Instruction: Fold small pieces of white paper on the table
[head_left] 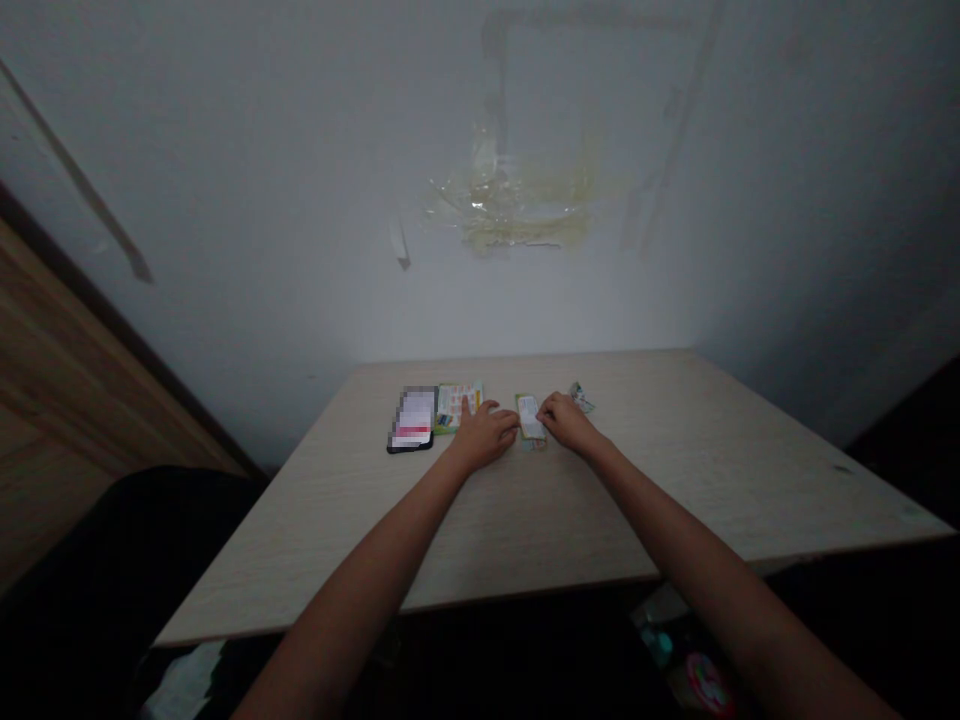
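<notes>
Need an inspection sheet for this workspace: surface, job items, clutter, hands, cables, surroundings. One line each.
Surface: pale wood-grain table, dark mark toward its right side.
Job items: small printed piece between the hands; larger printed sheet to its left, partly covered by a thumb.
Clutter: phone left of the larger sheet, screen blurred out; crumpled scrap just beyond the right hand.
Hands: left hand at the small piece's left edge, right hand with fingertips at its right edge; grip unclear.
Cables: nothing seen; area under the table is dark.
Surroundings: wall with tape residue; wooden panel at left.
</notes>
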